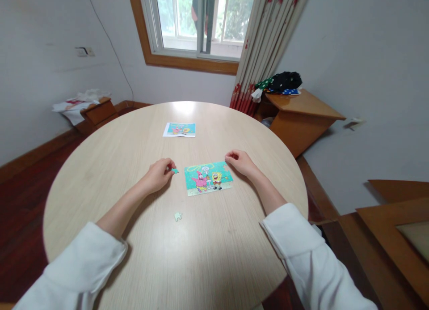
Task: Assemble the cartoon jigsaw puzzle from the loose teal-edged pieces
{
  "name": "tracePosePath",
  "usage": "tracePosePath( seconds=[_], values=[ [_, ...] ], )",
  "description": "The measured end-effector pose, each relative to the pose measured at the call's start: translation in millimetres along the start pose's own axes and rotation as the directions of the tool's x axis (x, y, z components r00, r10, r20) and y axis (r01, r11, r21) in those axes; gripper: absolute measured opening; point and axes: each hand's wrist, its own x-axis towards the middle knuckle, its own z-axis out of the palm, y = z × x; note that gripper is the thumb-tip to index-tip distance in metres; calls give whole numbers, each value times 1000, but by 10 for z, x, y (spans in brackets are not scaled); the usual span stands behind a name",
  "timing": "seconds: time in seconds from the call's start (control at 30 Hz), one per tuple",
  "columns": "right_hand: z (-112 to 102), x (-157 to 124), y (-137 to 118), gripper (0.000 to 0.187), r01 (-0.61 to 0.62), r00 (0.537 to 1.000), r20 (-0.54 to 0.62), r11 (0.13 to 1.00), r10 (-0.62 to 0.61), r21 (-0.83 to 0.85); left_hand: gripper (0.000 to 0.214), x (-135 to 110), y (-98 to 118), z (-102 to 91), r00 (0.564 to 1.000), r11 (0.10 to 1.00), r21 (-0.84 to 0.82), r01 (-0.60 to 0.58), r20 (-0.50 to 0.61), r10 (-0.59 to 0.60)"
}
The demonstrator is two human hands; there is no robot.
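Note:
A nearly whole jigsaw puzzle [201,179] with cartoon figures on a teal ground lies flat on the round table. Along its right edge a gap shows. My left hand [160,175] is closed in a pinch on a small teal puzzle piece [175,170], just left of the puzzle and apart from it. At the puzzle's upper right corner, my right hand [240,162] has its thumb and fingers pinched together; whatever is between them is hidden. Nearer to me, a loose pale puzzle piece [178,216] rests on the tabletop.
A picture sheet [181,129] with the same cartoon figures lies farther back on the round table [117,144]. Beyond are a window [201,23] and a curtain [261,41]. A wooden desk [301,117] with cloths on top stands at the right.

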Motion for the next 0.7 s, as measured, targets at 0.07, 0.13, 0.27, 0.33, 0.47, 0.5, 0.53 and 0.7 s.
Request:
tracePosePath(
  seconds=[0.07, 0.13, 0.27, 0.33, 0.47, 0.5, 0.53, 0.7],
  values=[
    [0, -4, -31, 13, 4, 999, -32, 1000, -3, 25, 8, -10, 22, -1, 1000, 999, -45, -7, 8, 7],
    [7, -28, -98, 12, 10, 997, -72, 999, -7, 43, 10, -22, 71, -1, 1000, 995, -95, -17, -8, 16],
    [84, -184, -357, 16, 167, 982, -89, 986, -164, 27, 17, -56, 245, 31, 996, 958, -283, -47, -87, 23],
    [170, -303, -510, 18, 340, 940, -16, 940, -340, 34, 19, -81, 339, 67, 995, 920, -387, -52, -95, 16],
    [391, -501, -715, 20, 515, 813, 222, 842, -539, 157, 25, -122, 444, 153, 996, 858, -510, -56, -87, 13],
    [437, -528, -738, 19, 521, 799, 252, 838, -546, 162, 26, -127, 449, 172, 996, 850, -524, -52, -86, 9],
    [473, -546, -752, 18, 517, 801, 260, 842, -539, 153, 27, -130, 447, 189, 997, 843, -535, -48, -82, 4],
    [477, -544, -754, 11, 497, 825, 260, 864, -501, 87, 25, -129, 432, 252, 998, 817, -573, -57, -67, 23]
  ],
)
